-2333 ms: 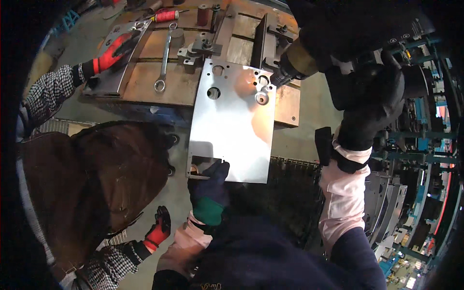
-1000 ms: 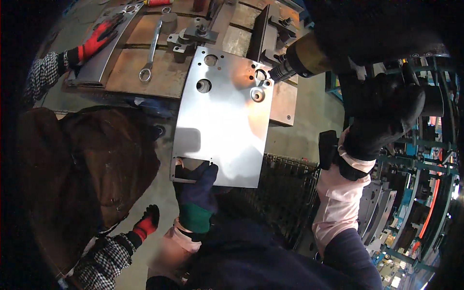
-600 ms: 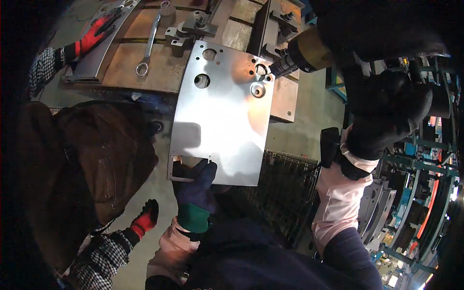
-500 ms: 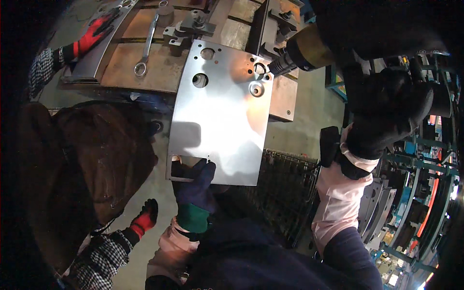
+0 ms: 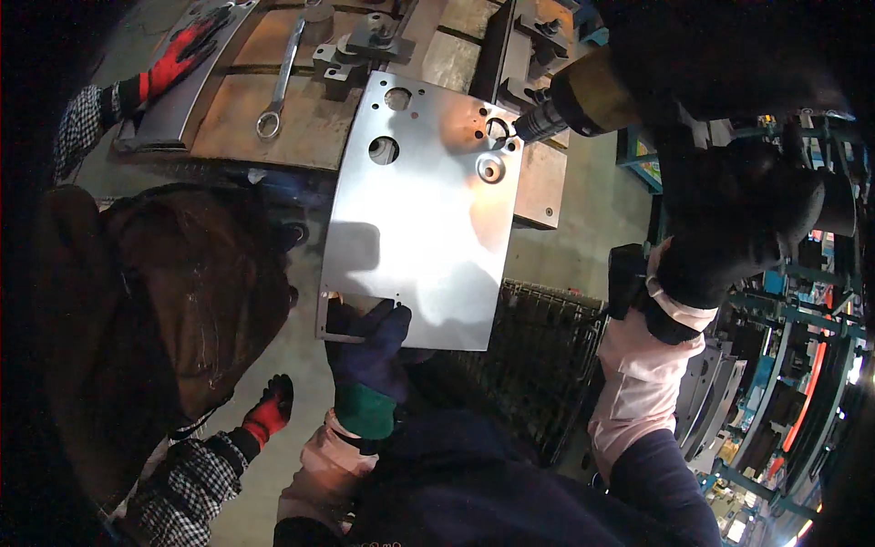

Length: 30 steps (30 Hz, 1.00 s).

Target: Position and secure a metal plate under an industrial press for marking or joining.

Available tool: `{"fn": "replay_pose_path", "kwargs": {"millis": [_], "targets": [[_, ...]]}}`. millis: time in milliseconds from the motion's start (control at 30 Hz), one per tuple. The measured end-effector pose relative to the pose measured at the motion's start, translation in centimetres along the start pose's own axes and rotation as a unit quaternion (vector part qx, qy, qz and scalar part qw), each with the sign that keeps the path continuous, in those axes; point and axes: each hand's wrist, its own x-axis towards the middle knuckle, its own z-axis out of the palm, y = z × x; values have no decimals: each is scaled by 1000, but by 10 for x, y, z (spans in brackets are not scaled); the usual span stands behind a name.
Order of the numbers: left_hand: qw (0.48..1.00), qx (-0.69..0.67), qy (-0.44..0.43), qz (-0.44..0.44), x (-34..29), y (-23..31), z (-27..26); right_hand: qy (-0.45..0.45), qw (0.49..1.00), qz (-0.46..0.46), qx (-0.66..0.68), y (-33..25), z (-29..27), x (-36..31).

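At near edge of metal plate [image 5: 424, 210], left hand [image 5: 369, 351] clamped on it; at far right, right hand [image 5: 729, 228] gripping power drill [image 5: 574, 100], bit against plate.

Co-worker's head [image 5: 173, 283] close left of metal plate [image 5: 419, 210] (clamps [image 5: 365, 46] beyond), bare floor right.

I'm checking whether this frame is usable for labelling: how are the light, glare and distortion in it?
Head view: fisheye, with a black rim and bent edges; the metal plate is brightly lit and carries soft shadows; the left hand at its lower edge is readable; the right hand and the drill are dark, nearly silhouetted; the co-worker's red glove is clear; the right-side racks look soft.
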Motion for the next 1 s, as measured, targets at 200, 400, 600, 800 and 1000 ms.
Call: {"fn": "replay_pose_path", "kwargs": {"millis": [200,400,600,800,1000], "targets": [[996,-59,-1,-60,-2,8,0,-21,982,-105,-157,6,-12,-2],[999,22,-20,36,-2,12,1,-43,939,-193,-281,19,-33,3],[994,-69,25,-86,4,20,8,-53,966,-138,-211,4,-14,-8],[980,-147,23,-134,4,12,3,-68,997,-41,-25,4,-26,1],[965,-188,36,-179,6,19,7,-52,975,-125,-175,8,-26,-2]]}}
